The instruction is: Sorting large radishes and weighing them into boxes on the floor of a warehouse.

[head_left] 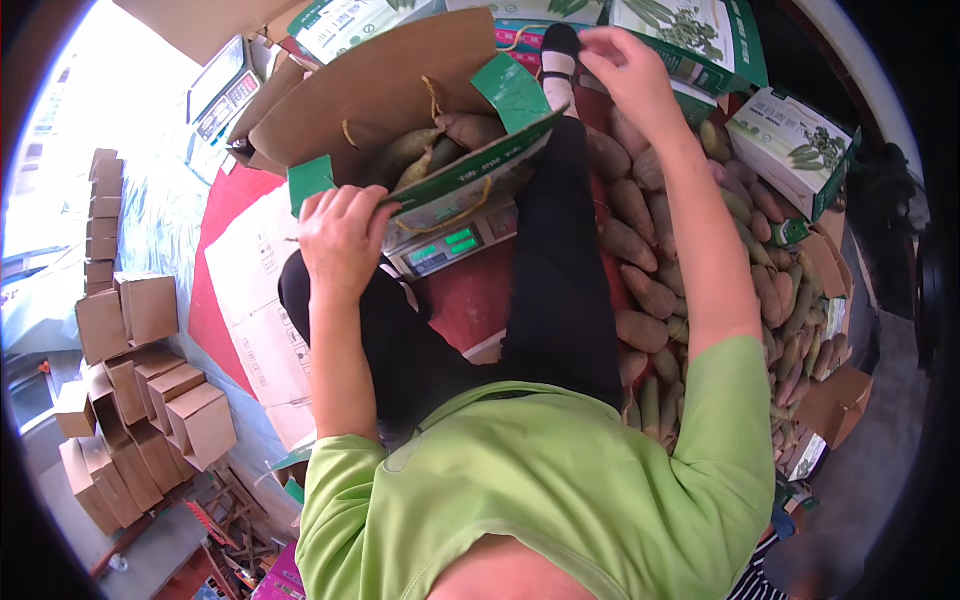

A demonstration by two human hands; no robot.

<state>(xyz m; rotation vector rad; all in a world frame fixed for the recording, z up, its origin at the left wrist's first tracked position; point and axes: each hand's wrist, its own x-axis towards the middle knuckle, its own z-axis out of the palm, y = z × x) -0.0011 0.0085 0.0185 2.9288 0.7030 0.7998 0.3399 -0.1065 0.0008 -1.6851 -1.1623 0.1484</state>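
Clamping its fingers over the near-left rim of the open carton point(385, 90) on the scale point(420, 257), the left hand point(340, 238) holds likely stiff card, probably heavy with tubers point(402, 155), better lifted from the base, while the right hand point(630, 75) has loosely parted fingers.

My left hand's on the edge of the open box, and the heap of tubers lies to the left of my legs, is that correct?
Not quite: in the head view, the heap of tubers lies to the right of your legs. Your left hand is on the edge of the open box, as you said.
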